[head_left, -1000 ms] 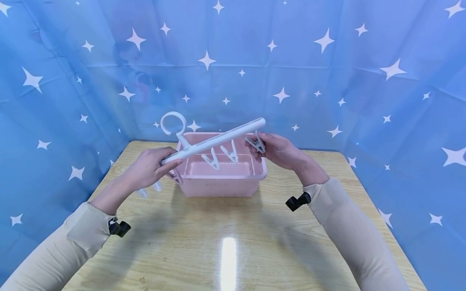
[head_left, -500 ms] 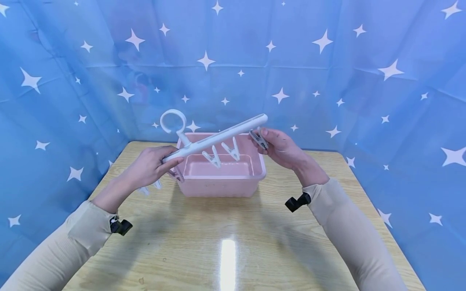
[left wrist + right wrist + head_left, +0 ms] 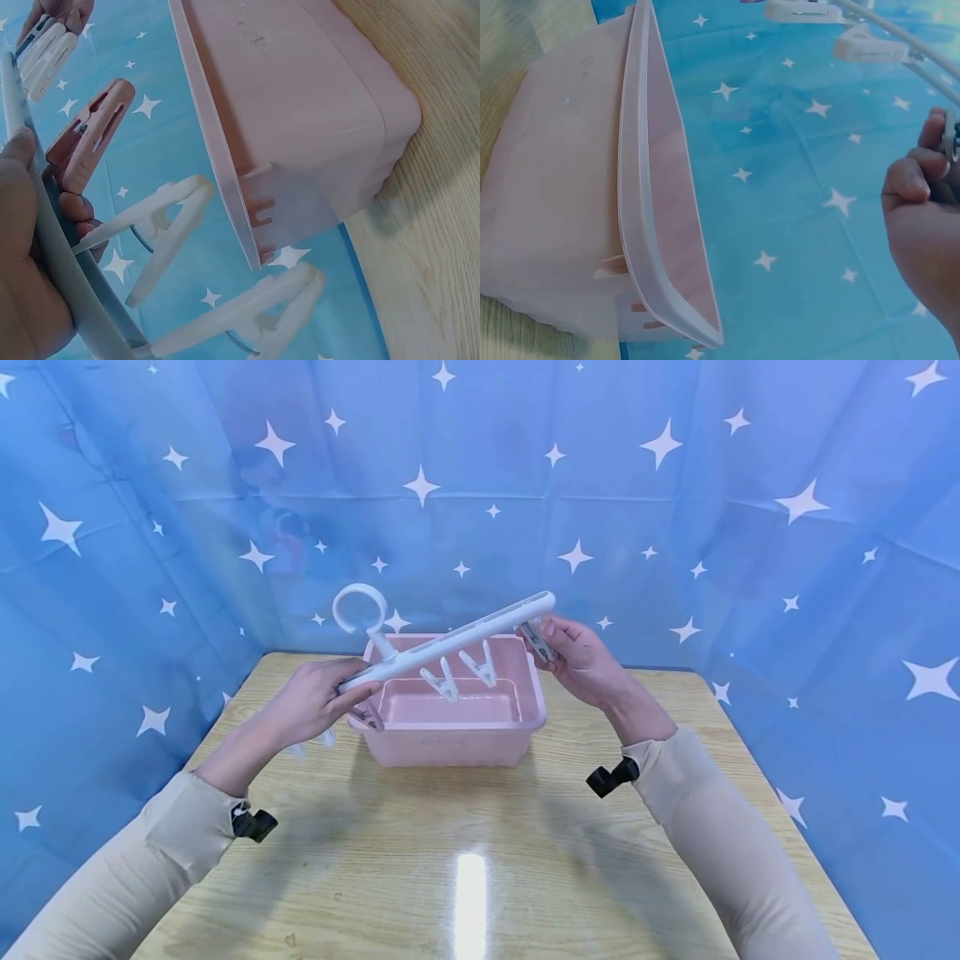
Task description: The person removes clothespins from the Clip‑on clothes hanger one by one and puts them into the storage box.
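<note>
- A blue star-printed backdrop (image 3: 675,510) closes in the scene on three sides, and a pale wood-grain surface (image 3: 465,860) carries a pink plastic basket (image 3: 450,739) near its far edge
- Above the basket a white clip hanger (image 3: 450,643) with a ring hook (image 3: 360,608) is held slanted, its far end higher than the near end; against the picture from a second ago that far end has risen a little and the whole bar sits slightly steeper
- The left hand (image 3: 311,702) grips the lower end of the bar, fingers curled under and thumb on top; its place has barely shifted. The left wrist view shows a pink clip (image 3: 90,135) and white clips (image 3: 161,232) dangling beside its fingers
- The right hand (image 3: 581,660) pinches a grey-white clip (image 3: 538,641) between thumb and fingertips, right under the raised end of the bar. A second ago that clip sat lower, near the basket rim; it has since been carried up until it touches or nearly touches the bar
- Two white clips (image 3: 461,672) hang from the middle of the bar over the basket's opening
- Judging from the upward move, the clip is being brought to the bar's end rather than dropped; whether it is hooked on I cannot tell
</note>
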The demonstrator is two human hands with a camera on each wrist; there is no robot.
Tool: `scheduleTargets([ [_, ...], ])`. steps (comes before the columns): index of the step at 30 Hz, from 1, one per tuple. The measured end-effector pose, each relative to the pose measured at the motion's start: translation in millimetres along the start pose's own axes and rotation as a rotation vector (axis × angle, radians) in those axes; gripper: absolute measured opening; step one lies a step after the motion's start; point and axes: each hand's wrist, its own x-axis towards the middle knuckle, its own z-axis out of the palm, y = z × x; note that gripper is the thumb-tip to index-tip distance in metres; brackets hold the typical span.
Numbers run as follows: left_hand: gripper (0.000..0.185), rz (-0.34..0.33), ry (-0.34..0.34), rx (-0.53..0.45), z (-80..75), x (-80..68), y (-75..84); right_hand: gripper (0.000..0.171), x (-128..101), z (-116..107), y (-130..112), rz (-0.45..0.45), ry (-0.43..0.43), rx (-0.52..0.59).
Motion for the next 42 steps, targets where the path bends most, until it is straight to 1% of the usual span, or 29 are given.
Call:
scheduleTargets([
  [5, 0.015, 0.007, 0.011, -0.006, 1.1, 3.3, 0.4, 0.029, 1.3, 1.5, -0.8, -0.038, 0.047, -0.028],
  [10, 0.016, -0.007, 0.011, -0.011, 0.7, 6.3, 1.9, 0.027, 2.3, 2.4, -1.7, -0.083, 0.098, -0.048],
  [16, 0.015, 0.006, 0.026, -0.005, 2.3, 8.0, 2.6, 0.024, 1.8, 2.1, -1.7, -0.123, 0.114, -0.05],
  [20, 0.015, 0.008, 0.033, -0.012, 4.1, 8.7, 2.8, 0.021, 2.6, 2.0, -0.4, -0.143, 0.147, -0.051],
  [24, 0.015, 0.0, 0.029, -0.016, 5.2, 9.7, 3.5, 0.02, 4.2, 2.2, 1.3, -0.193, 0.163, -0.064],
  [29, 0.015, 0.009, 0.038, -0.014, 5.6, 10.8, 3.8, 0.019, 4.9, 3.2, 1.0, -0.25, 0.18, -0.093],
  [37, 0.015, 0.006, 0.04, -0.006, 6.7, 12.0, 4.9, 0.031, 4.6, 0.7, 3.8, -0.309, 0.28, -0.233],
  [40, 0.015, 0.007, 0.042, -0.001, 7.2, 12.1, 5.3, 0.031, 4.3, 0.2, 4.0, -0.311, 0.321, -0.295],
  [42, 0.015, 0.009, 0.044, -0.002, 7.4, 12.3, 5.4, 0.028, 4.2, 0.0, 3.5, -0.308, 0.349, -0.334],
])
